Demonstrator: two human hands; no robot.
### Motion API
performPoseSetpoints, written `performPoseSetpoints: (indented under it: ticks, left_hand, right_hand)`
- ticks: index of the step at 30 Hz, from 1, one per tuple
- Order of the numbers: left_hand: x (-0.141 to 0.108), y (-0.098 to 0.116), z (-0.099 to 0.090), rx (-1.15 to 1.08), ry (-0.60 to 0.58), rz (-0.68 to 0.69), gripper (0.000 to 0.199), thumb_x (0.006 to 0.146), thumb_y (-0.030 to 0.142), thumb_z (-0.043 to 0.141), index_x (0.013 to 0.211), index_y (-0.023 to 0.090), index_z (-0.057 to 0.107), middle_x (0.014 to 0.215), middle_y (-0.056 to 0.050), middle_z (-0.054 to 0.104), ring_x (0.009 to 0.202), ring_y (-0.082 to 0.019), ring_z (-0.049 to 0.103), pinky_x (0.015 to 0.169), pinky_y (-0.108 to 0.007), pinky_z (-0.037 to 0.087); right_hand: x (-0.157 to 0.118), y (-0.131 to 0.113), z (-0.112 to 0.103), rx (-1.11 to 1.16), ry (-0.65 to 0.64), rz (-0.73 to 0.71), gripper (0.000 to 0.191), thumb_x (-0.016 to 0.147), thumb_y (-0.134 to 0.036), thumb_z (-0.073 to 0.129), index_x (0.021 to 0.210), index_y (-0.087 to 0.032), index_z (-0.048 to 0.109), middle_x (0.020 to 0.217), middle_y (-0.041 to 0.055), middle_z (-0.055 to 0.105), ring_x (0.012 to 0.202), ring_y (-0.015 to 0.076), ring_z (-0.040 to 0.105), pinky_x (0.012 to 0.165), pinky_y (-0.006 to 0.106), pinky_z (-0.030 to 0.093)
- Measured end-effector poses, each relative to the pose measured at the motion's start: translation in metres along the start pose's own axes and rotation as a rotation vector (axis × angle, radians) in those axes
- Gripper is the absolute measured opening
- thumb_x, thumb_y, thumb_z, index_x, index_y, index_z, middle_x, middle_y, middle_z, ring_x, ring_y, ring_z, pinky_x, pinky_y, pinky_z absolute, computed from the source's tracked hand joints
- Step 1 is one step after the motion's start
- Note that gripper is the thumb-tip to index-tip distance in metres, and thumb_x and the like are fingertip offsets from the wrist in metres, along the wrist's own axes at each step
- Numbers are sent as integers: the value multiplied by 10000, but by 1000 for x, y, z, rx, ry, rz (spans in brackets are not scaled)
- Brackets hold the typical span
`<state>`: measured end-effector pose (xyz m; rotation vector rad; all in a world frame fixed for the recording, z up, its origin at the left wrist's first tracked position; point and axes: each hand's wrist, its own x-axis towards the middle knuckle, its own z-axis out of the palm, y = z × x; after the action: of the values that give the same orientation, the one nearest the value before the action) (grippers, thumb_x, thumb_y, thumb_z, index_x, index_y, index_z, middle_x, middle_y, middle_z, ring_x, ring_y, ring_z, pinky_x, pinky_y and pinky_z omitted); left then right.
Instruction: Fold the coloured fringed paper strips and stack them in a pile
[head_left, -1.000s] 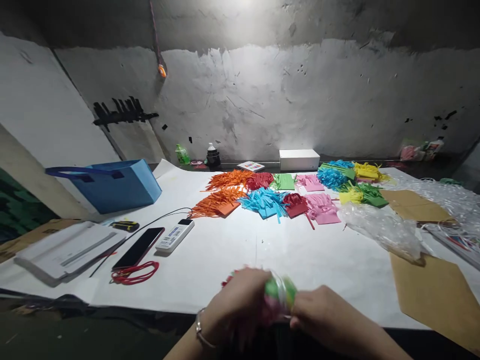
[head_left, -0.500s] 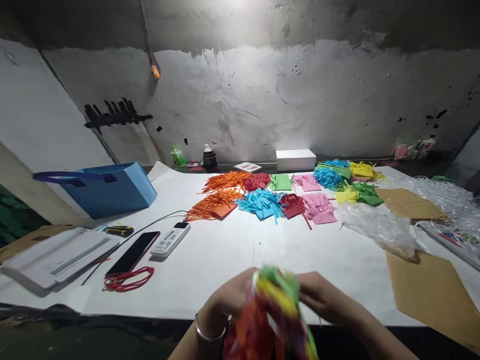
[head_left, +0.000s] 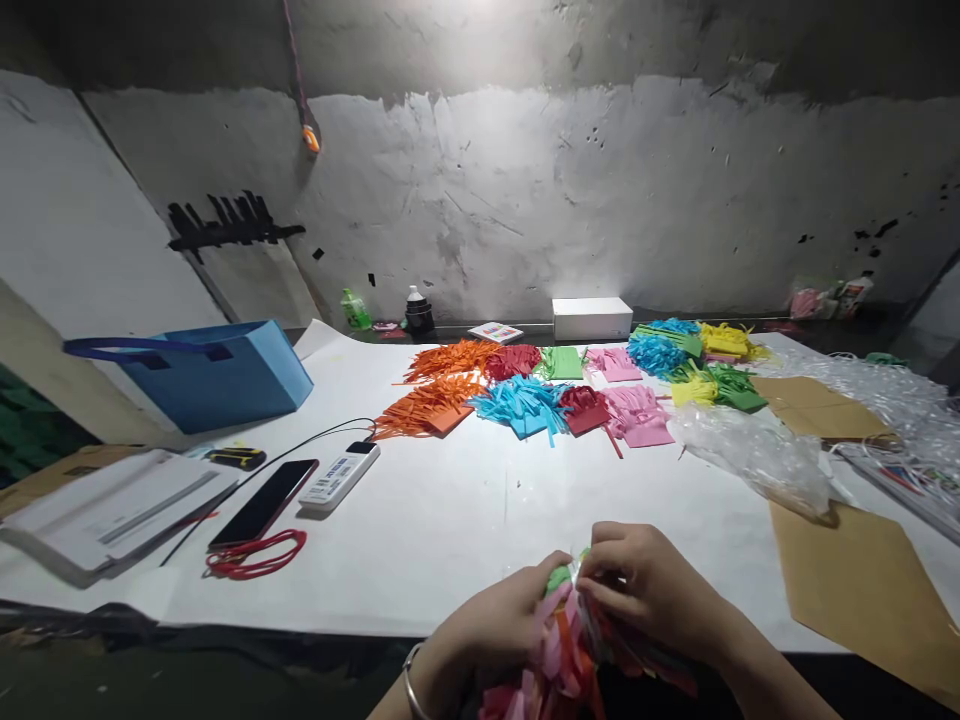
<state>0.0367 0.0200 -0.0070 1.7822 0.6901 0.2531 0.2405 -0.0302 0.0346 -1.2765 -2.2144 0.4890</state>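
Observation:
At the table's front edge, my left hand (head_left: 506, 615) is closed around a bundle of fringed paper tassels (head_left: 564, 645) in pink, orange and red, with green at its top. The strips hang down between my wrists, partly past the lower edge of the view. My right hand (head_left: 649, 585) pinches the top of the bundle, close to my left thumb. A shiny whitish bit shows between the two hands; I cannot tell what it is. Beyond them lie more fringed papers: orange (head_left: 427, 405), light blue (head_left: 525, 405), dark red (head_left: 585, 410) and pink (head_left: 637, 415).
On the left are a blue bag (head_left: 217, 375), a phone (head_left: 262, 505), a white power bank (head_left: 341, 475) and a red cord (head_left: 255, 555). Brown envelopes (head_left: 862, 590) and clear plastic wrap (head_left: 757, 455) lie on the right. A white box (head_left: 592, 318) stands by the wall.
The bundle was blurred with motion and held higher, its green and yellow top showing; now it is steadier and lower. My hands have come closer together at its top.

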Motion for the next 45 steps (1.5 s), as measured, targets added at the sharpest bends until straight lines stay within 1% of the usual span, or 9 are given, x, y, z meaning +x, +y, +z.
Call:
performPoseSetpoints:
  ticks: [4, 7, 11, 15, 22, 30, 34, 40, 45]
  left_hand:
    - [9, -16, 29, -560, 177, 55, 491, 535, 172, 761, 981, 169, 556, 884, 13, 612, 818, -174, 561, 710, -259, 458]
    - [13, -20, 50, -678, 345, 88, 520, 542, 132, 748, 1015, 171, 536, 931, -13, 636, 874, -207, 592, 768, -293, 484]
    - [10, -19, 66, -568, 452, 26, 627, 743, 234, 713, 1299, 203, 425, 1236, -99, 625, 1157, -283, 587, 1051, -404, 422]
    - [6, -21, 69, -475, 428, 79, 628, 863, 308, 628, 1409, 208, 335, 1358, -135, 563, 1287, -306, 516, 1148, -443, 345]
    - [5, -41, 67, -343, 427, 88, 731, 864, 318, 628, 1480, 196, 253, 1369, -166, 564, 1256, -323, 559, 1122, -468, 395]
    - [2, -41, 71, -440, 418, 98, 700, 874, 323, 644, 1471, 194, 302, 1332, -154, 591, 1242, -335, 566, 1090, -492, 419]
    - [-2, -38, 68, -426, 398, 113, 665, 896, 352, 630, 1475, 205, 338, 1373, -156, 559, 1278, -340, 529, 1115, -490, 394]
    - [-7, -41, 64, -384, 391, 169, 587, 948, 397, 565, 1456, 173, 378, 1387, -180, 547, 1284, -339, 524, 1134, -499, 374]
    - [-10, -41, 59, -344, 335, 197, 544, 959, 410, 556, 1435, 186, 419, 1381, -165, 557, 1253, -334, 546, 1094, -473, 421]
  right_hand:
    - [-9, -5, 20, -458, 289, -58, 262, 907, -68, 533, 684, -184, 608, 712, 28, 587, 674, 185, 511, 599, 316, 298]
    - [-13, -4, 38, -558, 472, -18, 293, 941, -61, 464, 714, -193, 593, 721, 47, 589, 678, 212, 496, 654, 356, 321]
    - [-14, 6, 71, -357, 684, 62, 195, 991, -101, 456, 922, -177, 622, 801, 60, 638, 691, 193, 584, 652, 321, 422]
    - [-15, 11, 96, -34, 794, 95, 132, 994, -137, 497, 949, -199, 604, 825, 41, 638, 749, 175, 641, 703, 277, 516]
    - [-18, 9, 104, 347, 674, 206, 142, 980, -225, 549, 894, -219, 661, 882, 51, 633, 824, 184, 643, 732, 266, 558]
    - [-18, 9, 105, 530, 624, 357, 242, 957, -341, 602, 753, -212, 607, 842, 37, 563, 789, 181, 602, 633, 239, 532]
    - [-21, 12, 102, 497, 546, 322, 232, 967, -329, 599, 777, -215, 668, 849, 35, 582, 805, 185, 603, 684, 261, 525]
    - [-30, 14, 104, 196, 532, 171, 151, 979, -244, 581, 954, -267, 729, 933, 40, 649, 919, 208, 584, 810, 310, 520]
    - [-35, 13, 102, 178, 490, 91, 186, 964, -196, 576, 1053, -260, 725, 947, 44, 663, 924, 205, 601, 813, 315, 525]
